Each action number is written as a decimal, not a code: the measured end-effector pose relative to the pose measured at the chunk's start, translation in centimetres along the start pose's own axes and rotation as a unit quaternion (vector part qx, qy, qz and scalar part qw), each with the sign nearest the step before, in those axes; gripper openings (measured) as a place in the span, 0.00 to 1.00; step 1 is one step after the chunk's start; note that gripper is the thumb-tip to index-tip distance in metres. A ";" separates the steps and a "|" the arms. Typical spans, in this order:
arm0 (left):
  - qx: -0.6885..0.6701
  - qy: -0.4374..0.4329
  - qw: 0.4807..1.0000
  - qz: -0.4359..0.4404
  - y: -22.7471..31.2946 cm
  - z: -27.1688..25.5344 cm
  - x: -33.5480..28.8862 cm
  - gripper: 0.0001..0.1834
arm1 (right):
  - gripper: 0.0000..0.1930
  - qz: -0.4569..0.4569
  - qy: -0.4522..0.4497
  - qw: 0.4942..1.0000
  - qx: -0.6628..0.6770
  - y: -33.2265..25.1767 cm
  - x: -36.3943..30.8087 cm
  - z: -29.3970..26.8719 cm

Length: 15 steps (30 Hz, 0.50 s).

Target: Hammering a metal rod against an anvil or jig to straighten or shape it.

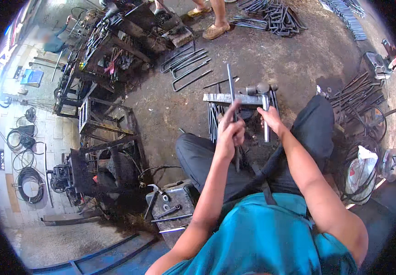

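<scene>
My left hand (231, 134) is closed around a thin metal rod (230, 81), which stands up past my fingers, one of them stretched along it. My right hand (272, 119) grips the metal handle of a hammer (266, 130). The hammer's rounded head points away from me, above the right part of a flat-topped metal block (215, 97). Just beyond my left hand, the rod passes in front of this block. Several straight rods (213, 121) are beside and below the block, between my knees. My fingers hide part of the rod I hold.
Bent U-shaped rods (191, 81) lie on the floor ahead, with a larger pile (282, 20) farther off. A stool (176, 220) with tools stands by my left side. Dark machinery frames (108, 123) stand left; rusty rods (356, 96) lie right. Another person's foot (216, 30) is ahead.
</scene>
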State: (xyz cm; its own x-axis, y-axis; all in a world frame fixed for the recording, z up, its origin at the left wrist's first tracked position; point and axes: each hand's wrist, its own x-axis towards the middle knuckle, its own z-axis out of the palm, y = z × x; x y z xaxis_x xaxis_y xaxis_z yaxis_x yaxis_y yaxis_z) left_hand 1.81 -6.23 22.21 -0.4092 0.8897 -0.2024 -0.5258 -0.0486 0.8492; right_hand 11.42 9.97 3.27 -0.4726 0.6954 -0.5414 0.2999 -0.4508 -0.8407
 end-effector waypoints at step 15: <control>0.365 0.140 0.918 0.065 7.3 -0.8 -0.7 0.08 | 0.23 -0.044 0.032 0.996 -0.075 1.8 1.8 0.2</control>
State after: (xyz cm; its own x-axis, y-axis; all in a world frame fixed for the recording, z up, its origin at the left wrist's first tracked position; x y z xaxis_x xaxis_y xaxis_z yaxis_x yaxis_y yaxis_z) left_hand -2.32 -7.51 28.16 -0.6626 0.7414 -0.1063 0.1387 0.2610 0.9553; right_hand 11.01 10.28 0.76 -0.4508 0.7641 -0.4615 0.3829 -0.3014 -0.8732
